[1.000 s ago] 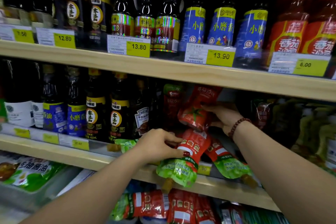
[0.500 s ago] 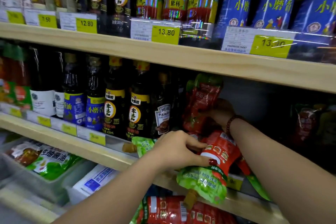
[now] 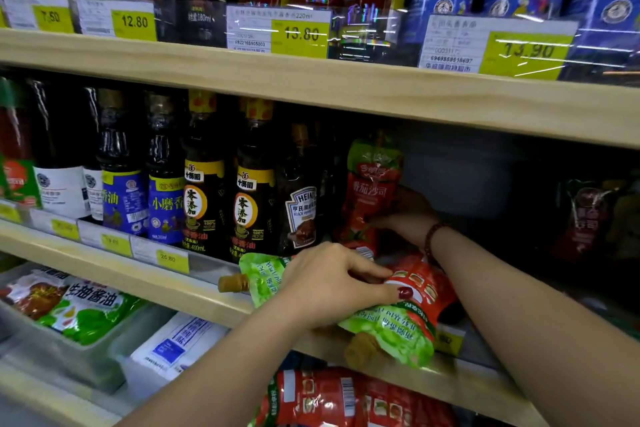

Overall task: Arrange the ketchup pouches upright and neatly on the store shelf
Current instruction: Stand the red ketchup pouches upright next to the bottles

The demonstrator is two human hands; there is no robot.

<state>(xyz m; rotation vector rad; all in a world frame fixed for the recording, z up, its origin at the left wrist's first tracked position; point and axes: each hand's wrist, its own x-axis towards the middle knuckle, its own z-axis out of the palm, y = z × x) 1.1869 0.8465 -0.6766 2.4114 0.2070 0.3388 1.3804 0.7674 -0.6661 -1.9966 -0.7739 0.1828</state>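
On the middle shelf point(image 3: 194, 288), my left hand point(image 3: 332, 284) grips a red and green ketchup pouch point(image 3: 412, 308) that lies with its tan cap hanging over the shelf's front edge. A second fallen pouch point(image 3: 259, 274) lies under my left wrist, cap pointing left. My right hand point(image 3: 405, 215), with a bead bracelet on the wrist, reaches deep into the shelf and holds an upright ketchup pouch point(image 3: 372, 191) beside the Heinz bottle point(image 3: 301, 204). Another ketchup pouch point(image 3: 585, 215) stands in the dark at the right.
Dark sauce and sesame oil bottles point(image 3: 204, 184) fill the middle shelf's left part. The upper shelf point(image 3: 381, 94) carries more bottles and yellow price tags. Below, more red pouches point(image 3: 332, 399) lie stacked and a bin point(image 3: 69, 350) holds soy sauce bags.
The view has moved closer and to the right. My right hand has pushed the upright pouch further back beside the Heinz bottle. My left hand stays on the lying pouch.
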